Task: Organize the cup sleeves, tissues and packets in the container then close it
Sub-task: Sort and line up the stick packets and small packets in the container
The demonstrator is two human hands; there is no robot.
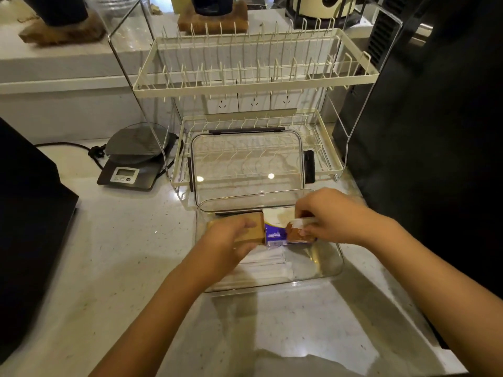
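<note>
A clear plastic container point(330, 268) sits on the counter in front of me. Inside, my left hand point(231, 235) presses on a stack of brown cup sleeves point(255, 227) at the left. My right hand point(324, 216) grips brown packets point(296, 235) at the right end. Between the two hands lies a purple and white tissue pack point(275, 234). White folded tissues point(266, 263) lie flat on the container's floor nearer to me. The clear lid point(245, 161) with black latches leans behind the container on the lower shelf of the rack.
A cream wire dish rack point(253, 83) stands behind the container. A grey digital scale point(133, 161) with a cord sits at the left. A black appliance point(435, 131) rises at the right, and a dark box point(30, 219) fills the left edge.
</note>
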